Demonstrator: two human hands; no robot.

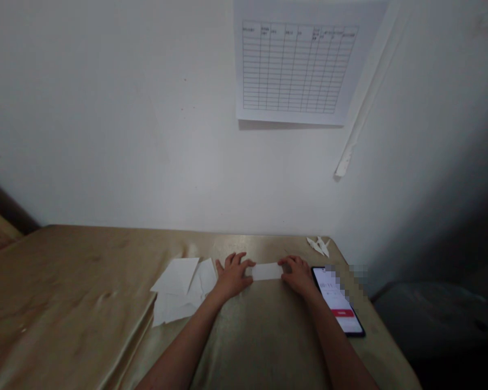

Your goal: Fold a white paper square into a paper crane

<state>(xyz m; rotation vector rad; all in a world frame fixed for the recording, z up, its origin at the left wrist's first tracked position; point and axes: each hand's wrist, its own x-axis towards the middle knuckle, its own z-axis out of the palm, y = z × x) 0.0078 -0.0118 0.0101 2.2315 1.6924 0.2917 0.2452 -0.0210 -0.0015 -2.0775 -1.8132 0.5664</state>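
A small white piece of paper (267,271), rectangular in outline, lies between my two hands on the covered table. My left hand (232,276) is at its left end, thumb by the lower corner and index finger by the upper one, with the other fingers spread. At the right end, my right hand (297,273) has its thumb and index finger on the corners in the same way, and its remaining fingers are curled. Left of my left hand lies a loose pile of white paper pieces (183,281), overlapping and uneven.
A phone (338,303) with a lit screen lies beside my right forearm. Torn paper scraps (318,246) sit near the back right corner of the table (252,336). On the wall behind hangs a printed table sheet (293,70), with a white strip (366,103) beside it.
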